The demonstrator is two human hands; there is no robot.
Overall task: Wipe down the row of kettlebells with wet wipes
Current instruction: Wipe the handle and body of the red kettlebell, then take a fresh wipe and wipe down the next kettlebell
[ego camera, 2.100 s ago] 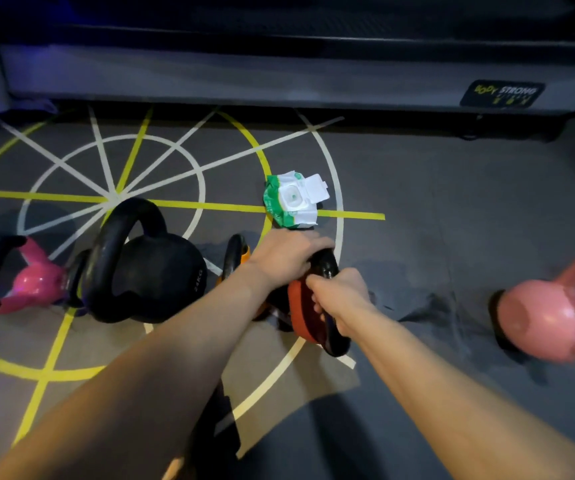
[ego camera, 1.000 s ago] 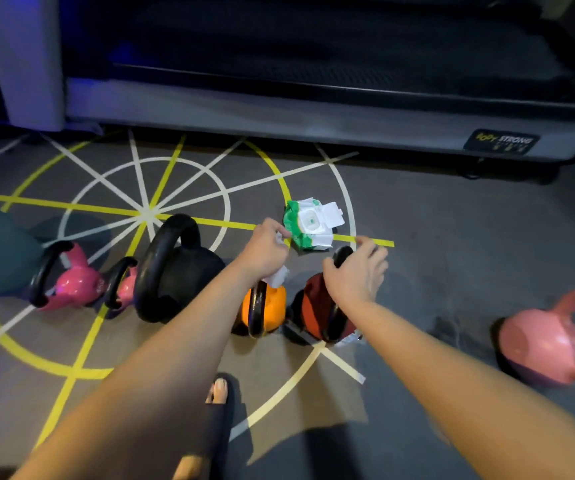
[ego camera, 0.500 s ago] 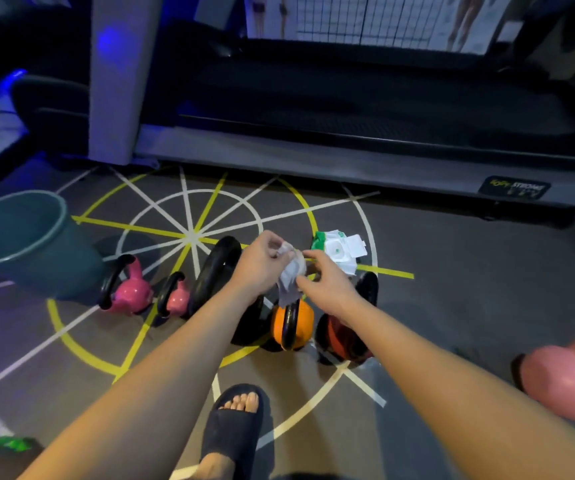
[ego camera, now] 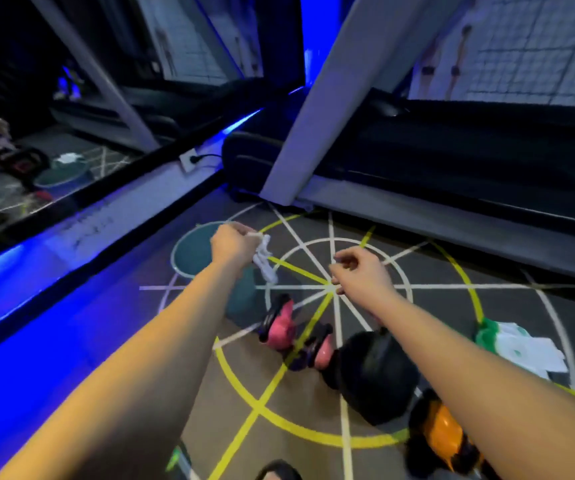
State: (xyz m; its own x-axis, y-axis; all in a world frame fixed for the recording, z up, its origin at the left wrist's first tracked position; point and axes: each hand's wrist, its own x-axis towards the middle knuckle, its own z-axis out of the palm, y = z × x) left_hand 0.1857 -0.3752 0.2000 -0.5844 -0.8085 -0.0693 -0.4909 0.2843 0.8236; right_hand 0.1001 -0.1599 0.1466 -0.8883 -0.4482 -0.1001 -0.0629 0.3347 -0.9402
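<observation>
My left hand (ego camera: pixel 231 243) pinches a crumpled white wet wipe (ego camera: pixel 264 259) that hangs down beside the rim of a teal bin (ego camera: pixel 189 247). My right hand (ego camera: pixel 362 271) hovers to the right of it with loosely curled fingers and holds nothing. Below my arms a row of kettlebells stands on the floor: a pink one (ego camera: pixel 279 325), a smaller pink one (ego camera: pixel 315 348), a big black one (ego camera: pixel 376 372) and an orange one (ego camera: pixel 440 434) partly hidden by my right forearm. The green and white wipes pack (ego camera: pixel 518 346) lies at the right.
A treadmill (ego camera: pixel 417 161) with a slanted grey upright (ego camera: pixel 334 91) runs behind the floor markings. A mirrored wall with blue light strip (ego camera: pixel 71 216) stands at the left. My sandalled foot (ego camera: pixel 277 472) shows at the bottom edge.
The view has swung left and up. My left hand carried the wipe away from the kettlebells to beside the teal bin. My right hand let go of the wipe.
</observation>
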